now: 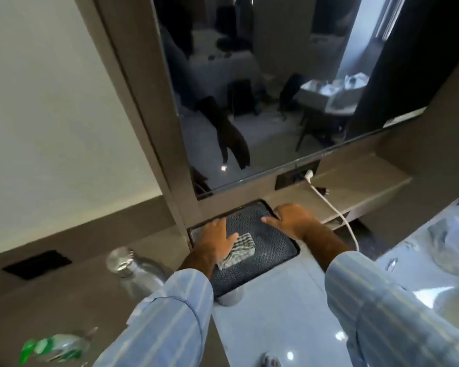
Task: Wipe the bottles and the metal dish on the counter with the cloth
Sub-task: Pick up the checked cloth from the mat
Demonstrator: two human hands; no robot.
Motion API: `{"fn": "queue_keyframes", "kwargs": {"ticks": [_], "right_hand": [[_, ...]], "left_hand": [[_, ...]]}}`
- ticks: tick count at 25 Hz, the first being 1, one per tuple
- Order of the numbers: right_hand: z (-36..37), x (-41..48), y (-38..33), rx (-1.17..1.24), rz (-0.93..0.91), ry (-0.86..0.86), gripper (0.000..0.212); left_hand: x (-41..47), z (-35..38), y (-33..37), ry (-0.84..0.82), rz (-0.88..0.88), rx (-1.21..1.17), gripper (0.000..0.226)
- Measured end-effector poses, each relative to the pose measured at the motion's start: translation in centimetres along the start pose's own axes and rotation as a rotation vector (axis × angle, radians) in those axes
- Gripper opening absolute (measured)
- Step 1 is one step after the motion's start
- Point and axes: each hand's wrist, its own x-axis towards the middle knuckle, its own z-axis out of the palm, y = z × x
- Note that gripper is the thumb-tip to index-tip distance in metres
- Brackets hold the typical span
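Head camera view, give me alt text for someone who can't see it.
Both hands rest on a dark textured tray: the left hand presses a folded striped cloth, the right hand lies flat. A clear bottle stands left.

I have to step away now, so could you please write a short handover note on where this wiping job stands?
Left hand: flat on the folded cloth, which lies on the dark tray.
Right hand: open, resting on the tray's far right edge, holding nothing.
Steel bottle stands left of the tray; a green-labelled bottle lies nearer, at bottom left.
Neither bottle is being wiped now.
No metal dish clearly in view.
Left: bottles and dish.
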Motion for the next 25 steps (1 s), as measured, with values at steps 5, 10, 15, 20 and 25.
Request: {"fn": "queue_keyframes", "kwargs": {"ticks": [5,10,15,20,25], "right_hand": [[9.8,7.0,2.8,0.316,0.181,-0.330,0.063],[16.4,11.2,3.0,0.594,0.343,-0.350,0.048],[18.3,12.2,1.9,0.953,0.500,-0.256,0.037],[13.9,9.5,0.3,1.258,0.561,-0.179,0.005],[5.4,3.5,-3.0,1.334,0.432,-0.085,0.003]], "left_hand": [[5.8,7.7,-4.8,-0.022,-0.255,-0.039,0.059],[9.0,11.3,-7.2,0.076,-0.349,-0.049,0.053],[9.1,12.0,-6.6,0.137,-0.363,-0.104,0.044],[6.5,8.7,-3.9,0.226,-0.317,-0.322,0.030],[1.5,1.3,0.2,0.318,-0.215,-0.548,0.019]]}}
